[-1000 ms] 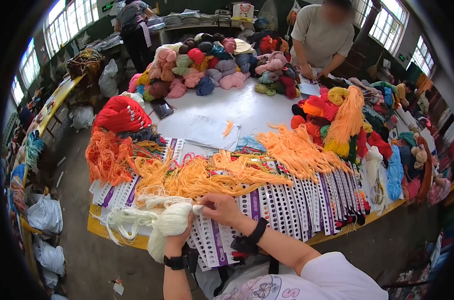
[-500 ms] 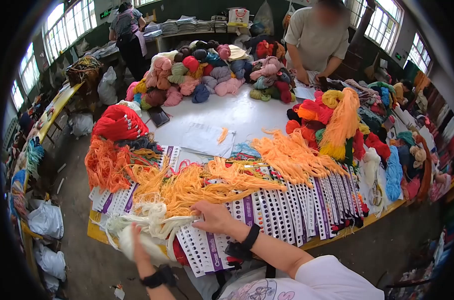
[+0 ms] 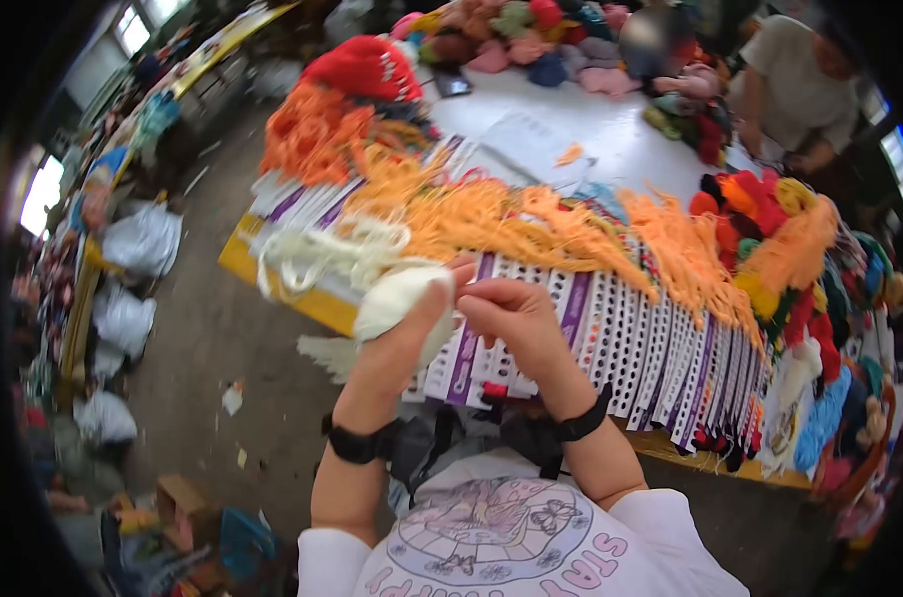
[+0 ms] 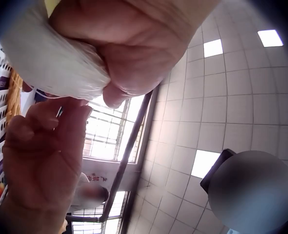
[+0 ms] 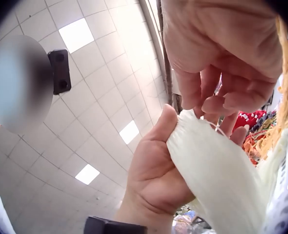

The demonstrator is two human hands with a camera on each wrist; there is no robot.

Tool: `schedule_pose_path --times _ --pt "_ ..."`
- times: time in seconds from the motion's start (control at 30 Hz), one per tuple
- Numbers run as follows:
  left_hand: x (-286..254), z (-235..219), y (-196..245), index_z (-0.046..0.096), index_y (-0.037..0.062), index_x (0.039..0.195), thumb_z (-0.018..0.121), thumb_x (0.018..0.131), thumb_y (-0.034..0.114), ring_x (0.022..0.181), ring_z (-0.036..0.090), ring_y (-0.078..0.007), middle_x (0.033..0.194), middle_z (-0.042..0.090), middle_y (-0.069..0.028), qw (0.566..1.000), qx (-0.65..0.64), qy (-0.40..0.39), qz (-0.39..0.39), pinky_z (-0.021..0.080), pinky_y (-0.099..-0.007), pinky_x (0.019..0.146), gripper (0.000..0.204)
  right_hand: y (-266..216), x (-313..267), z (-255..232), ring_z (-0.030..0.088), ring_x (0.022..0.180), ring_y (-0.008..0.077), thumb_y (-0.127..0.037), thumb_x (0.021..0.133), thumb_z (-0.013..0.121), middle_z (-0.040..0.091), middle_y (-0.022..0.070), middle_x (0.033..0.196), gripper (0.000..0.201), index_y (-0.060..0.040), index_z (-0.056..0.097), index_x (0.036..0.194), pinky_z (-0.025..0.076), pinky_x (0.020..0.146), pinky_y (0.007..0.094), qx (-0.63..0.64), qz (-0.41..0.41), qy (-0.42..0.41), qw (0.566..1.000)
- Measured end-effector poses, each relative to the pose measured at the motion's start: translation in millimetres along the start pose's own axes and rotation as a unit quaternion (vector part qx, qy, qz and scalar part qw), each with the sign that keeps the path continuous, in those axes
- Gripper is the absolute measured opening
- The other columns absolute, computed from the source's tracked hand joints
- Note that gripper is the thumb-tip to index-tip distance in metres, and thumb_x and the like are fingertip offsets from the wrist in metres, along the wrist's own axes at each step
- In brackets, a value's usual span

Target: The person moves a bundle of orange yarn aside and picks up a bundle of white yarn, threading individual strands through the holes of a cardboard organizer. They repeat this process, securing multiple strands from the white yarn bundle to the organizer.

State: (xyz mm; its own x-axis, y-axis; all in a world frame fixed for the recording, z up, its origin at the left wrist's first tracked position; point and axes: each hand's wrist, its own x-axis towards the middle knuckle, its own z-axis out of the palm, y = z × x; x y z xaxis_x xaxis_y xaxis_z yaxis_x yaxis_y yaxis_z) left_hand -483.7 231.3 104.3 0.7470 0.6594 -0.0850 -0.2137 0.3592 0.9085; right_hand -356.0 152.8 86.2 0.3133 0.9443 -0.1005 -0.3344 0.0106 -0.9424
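A cream yarn skein (image 3: pixel 397 298) fills my left hand (image 3: pixel 411 338), which grips it near its gathered end with fingers and thumb around it. In the right wrist view the skein (image 5: pixel 217 170) hangs smooth and bunched, its tip beside the left thumb. My right hand (image 3: pixel 516 318) is right at that tip, thumb and fingertips pinching a thin cream strand (image 5: pixel 217 127). Seen from the left wrist, the right hand (image 4: pixel 46 151) has curled fingers close under the skein. Loose cream yarn (image 3: pixel 337 254) trails over the table corner beside the left hand.
Punched white cards (image 3: pixel 610 338) with purple strips line the table's near edge, orange yarn (image 3: pixel 491 219) draped across them. Red yarn (image 3: pixel 362 70) is heaped at the left, many coloured skeins at the back and right (image 3: pixel 800 249). Another person (image 3: pixel 800 90) stands across the table.
The left hand swept down and left along the cream skein, then came back up beside the right hand. The head view has turned, so the table appears tilted and farther up.
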Motion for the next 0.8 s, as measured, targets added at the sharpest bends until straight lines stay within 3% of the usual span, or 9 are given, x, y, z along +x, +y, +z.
schedule_pose_path --times 0.1,0.3,0.4,0.6,0.7,0.8 --pt "0 -2 -4 0.042 -0.0049 0.122 0.045 0.09 0.031 0.106 0.049 -0.0179 0.123 0.047 -0.0132 0.995 0.069 -0.067 0.01 0.042 -0.0285 0.087 0.048 4 -6 -4 0.055 0.058 0.0041 -0.015 0.079 0.064 0.061 0.0016 0.068 0.016 -0.0016 0.064 0.088 0.041 0.047 0.0158 0.021 -0.004 -0.012 1.0" --pt "-6 -3 -10 0.042 -0.0038 0.122 0.048 0.089 0.032 0.106 0.049 -0.0169 0.122 0.048 -0.0119 0.991 0.103 -0.077 0.032 0.043 -0.0277 0.084 0.049 2 -12 0 0.053 0.055 0.0038 -0.015 0.079 0.063 0.059 0.0007 0.067 0.014 -0.0015 0.063 0.084 0.04 0.047 0.016 -0.01 -0.014 -0.002 1.0" --pt "-11 0 -3 0.042 -0.0033 0.122 0.046 0.09 0.03 0.108 0.048 -0.0179 0.122 0.047 -0.0124 0.996 0.067 -0.041 -0.035 0.046 -0.0301 0.083 0.047 7 -12 -3 0.05 0.051 0.0038 -0.015 0.08 0.062 0.057 -0.0002 0.065 0.013 -0.0016 0.062 0.083 0.039 0.046 0.0164 0.032 -0.01 0.013 0.999" --pt "-11 -6 -4 0.039 -0.0022 0.121 0.044 0.09 0.031 0.106 0.051 -0.0208 0.121 0.048 -0.0143 0.997 -0.066 -0.011 -0.046 0.047 -0.0336 0.082 0.045 10 -9 -7 0.047 0.049 0.0034 -0.015 0.081 0.061 0.057 -0.0006 0.064 0.014 -0.0005 0.061 0.083 0.037 0.044 0.0166 0.059 -0.009 0.006 0.998" --pt "-12 -5 -6 0.041 -0.003 0.12 0.044 0.09 0.032 0.105 0.052 -0.0215 0.12 0.048 -0.015 0.994 -0.096 0.018 -0.048 0.047 -0.0337 0.083 0.046 10 -9 -4 0.048 0.051 0.0036 -0.014 0.081 0.061 0.058 0.0001 0.065 0.014 -0.0002 0.061 0.083 0.038 0.046 0.0173 0.048 0.012 0.032 0.998" --pt "-11 -6 -9 0.047 -0.0037 0.114 0.05 0.088 0.025 0.097 0.055 -0.0175 0.111 0.054 -0.0129 0.987 -0.151 0.013 -0.054 0.048 -0.0292 0.079 0.038 11 -9 6 0.049 0.056 0.0043 -0.014 0.082 0.06 0.059 -0.0005 0.07 0.012 -0.0019 0.061 0.083 0.039 0.05 0.0173 -0.058 -0.061 0.036 0.996"
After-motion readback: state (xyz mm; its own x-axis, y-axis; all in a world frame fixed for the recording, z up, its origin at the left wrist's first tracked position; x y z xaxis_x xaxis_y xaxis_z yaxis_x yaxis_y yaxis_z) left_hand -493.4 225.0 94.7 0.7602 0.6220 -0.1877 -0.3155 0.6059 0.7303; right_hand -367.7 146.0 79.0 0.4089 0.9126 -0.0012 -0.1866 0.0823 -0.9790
